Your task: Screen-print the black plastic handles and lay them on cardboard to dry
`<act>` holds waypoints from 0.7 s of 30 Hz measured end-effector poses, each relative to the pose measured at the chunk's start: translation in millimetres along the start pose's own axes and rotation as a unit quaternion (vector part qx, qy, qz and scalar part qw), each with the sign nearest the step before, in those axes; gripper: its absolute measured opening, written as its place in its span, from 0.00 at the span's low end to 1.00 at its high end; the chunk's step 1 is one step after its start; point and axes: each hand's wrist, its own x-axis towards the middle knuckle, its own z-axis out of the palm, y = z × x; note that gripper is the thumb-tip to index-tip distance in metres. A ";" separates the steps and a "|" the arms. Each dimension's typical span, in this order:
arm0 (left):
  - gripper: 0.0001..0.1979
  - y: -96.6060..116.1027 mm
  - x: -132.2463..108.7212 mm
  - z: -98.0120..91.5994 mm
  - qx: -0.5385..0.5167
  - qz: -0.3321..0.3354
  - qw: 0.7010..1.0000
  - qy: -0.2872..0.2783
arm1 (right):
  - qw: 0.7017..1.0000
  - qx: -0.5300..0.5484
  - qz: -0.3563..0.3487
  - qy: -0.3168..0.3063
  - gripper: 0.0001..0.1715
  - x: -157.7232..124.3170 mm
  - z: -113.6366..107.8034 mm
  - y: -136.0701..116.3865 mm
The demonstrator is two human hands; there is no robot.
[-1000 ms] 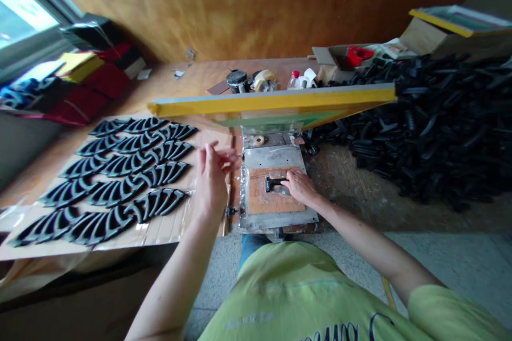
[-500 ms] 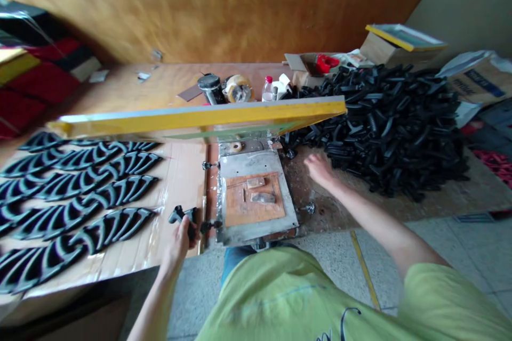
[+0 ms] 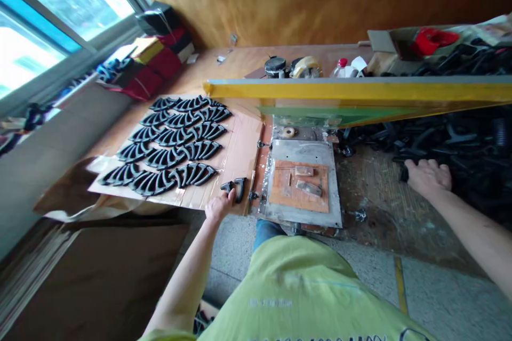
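My left hand is closed on a small black plastic piece at the front right corner of a cardboard sheet. Several black fan-shaped pieces lie in rows on that sheet. My right hand is at the near edge of a big heap of black plastic parts, fingers curled on one black part. Between my hands sits a metal plate with an orange jig board, nothing loaded on it. A yellow-framed screen is raised above it.
Tape rolls, a black tin and a small bottle stand behind the screen. Red and yellow fabric stacks lie by the window at the left. A cardboard box with a red item sits at the back right. A large brown board lies below the table.
My left hand carried the black piece from the jig to the cardboard sheet's corner. My right hand left the jig and reached right to the heap. The camera view swung left.
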 end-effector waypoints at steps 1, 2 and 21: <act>0.38 -1.5 -1.0 -1.5 0.000 -0.002 1.000 0.000 | 1.000 -0.003 0.001 -0.004 0.12 -4.5 -7.4 -9.1; 0.38 -2.5 -2.5 -4.1 -0.003 -0.005 1.000 0.009 | 1.000 0.002 -0.005 -0.006 0.10 -11.1 -15.7 -22.2; 0.33 150.4 -70.3 -197.4 -0.625 0.365 0.674 0.145 | 0.932 0.170 -0.316 -0.051 0.29 -77.6 -82.9 -250.1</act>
